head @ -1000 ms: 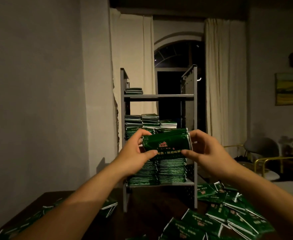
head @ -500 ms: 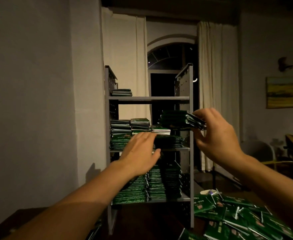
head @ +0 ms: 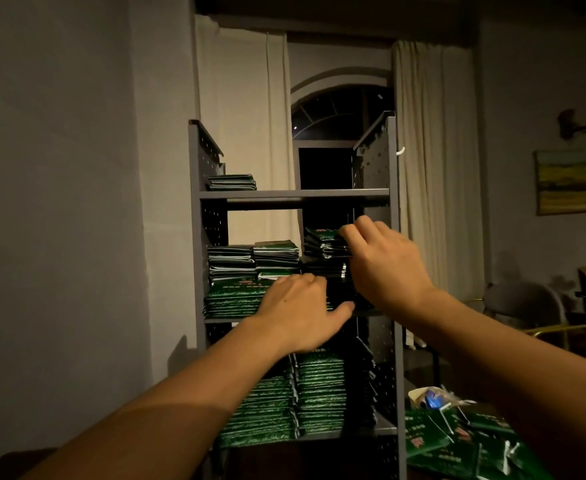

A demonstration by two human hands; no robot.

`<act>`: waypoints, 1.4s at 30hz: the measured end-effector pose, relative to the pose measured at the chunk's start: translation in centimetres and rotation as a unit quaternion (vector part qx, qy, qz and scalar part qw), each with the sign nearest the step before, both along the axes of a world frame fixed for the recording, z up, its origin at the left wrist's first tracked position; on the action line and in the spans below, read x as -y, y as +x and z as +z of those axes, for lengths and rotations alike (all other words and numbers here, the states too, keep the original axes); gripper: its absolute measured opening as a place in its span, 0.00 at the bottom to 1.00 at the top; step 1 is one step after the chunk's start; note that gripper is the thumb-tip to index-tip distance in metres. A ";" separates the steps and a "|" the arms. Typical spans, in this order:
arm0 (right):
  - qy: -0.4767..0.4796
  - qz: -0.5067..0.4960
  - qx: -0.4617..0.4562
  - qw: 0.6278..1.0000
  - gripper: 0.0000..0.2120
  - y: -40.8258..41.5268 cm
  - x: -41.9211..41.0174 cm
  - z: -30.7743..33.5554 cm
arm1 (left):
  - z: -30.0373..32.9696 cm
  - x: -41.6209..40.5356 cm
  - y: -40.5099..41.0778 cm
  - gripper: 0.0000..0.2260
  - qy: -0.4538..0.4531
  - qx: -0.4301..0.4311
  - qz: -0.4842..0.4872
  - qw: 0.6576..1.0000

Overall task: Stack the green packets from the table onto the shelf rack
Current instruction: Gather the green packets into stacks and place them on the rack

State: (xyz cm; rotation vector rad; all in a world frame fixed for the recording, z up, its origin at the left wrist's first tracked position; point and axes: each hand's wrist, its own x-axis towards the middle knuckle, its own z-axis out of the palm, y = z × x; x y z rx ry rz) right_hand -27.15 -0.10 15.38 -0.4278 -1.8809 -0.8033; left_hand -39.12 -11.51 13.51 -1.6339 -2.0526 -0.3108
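The shelf rack (head: 295, 194) already carries stacks, so the right hand (head: 385, 261) pinches a bundle of green packets (head: 322, 242) at the middle shelf's right end; the flat, relaxed left hand (head: 298, 311) steadies the front stack

right hand (head: 387, 263) is covering the right end of the held packets (head: 322, 241), fingers curling out of sight | left hand (head: 298, 311) is hiding the middle-shelf stack behind it | loose packets (head: 458, 441) at lower right are running off the frame edge | table (head: 4, 465) is lying too dark to make out | print on packets is staying too small to read
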 end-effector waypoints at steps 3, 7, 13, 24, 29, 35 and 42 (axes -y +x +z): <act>-0.016 -0.012 0.021 1.000 0.23 -1.4 -0.9 0.3 | -0.5 -0.3 -0.2 0.27 0.017 -0.013 -0.001 1.000; -0.042 -0.015 0.047 0.998 0.23 -3.1 -2.0 1.0 | -1.2 -0.6 -0.8 0.26 0.035 -0.038 -0.016 0.999; -0.049 -0.036 0.085 0.995 0.21 -4.3 -2.1 2.1 | -1.9 -1.0 -1.3 0.28 0.052 -0.075 -0.029 0.995; -0.107 -0.025 0.094 0.989 0.21 -4.5 -2.8 2.0 | -2.1 -1.0 -1.3 0.31 0.046 -0.087 -0.026 0.995; -0.126 -0.016 0.098 0.987 0.20 -4.3 -2.3 2.2 | -2.1 -0.8 -1.1 0.31 0.038 -0.083 -0.022 0.996; -0.138 -0.008 0.085 0.987 0.14 -2.9 -0.8 2.3 | -1.8 -0.5 -1.0 0.31 0.057 -0.073 -0.031 0.995; -0.153 0.002 0.102 0.983 0.04 1.8 4.3 2.8 | -1.0 3.6 1.3 0.25 0.066 -0.060 -0.051 0.995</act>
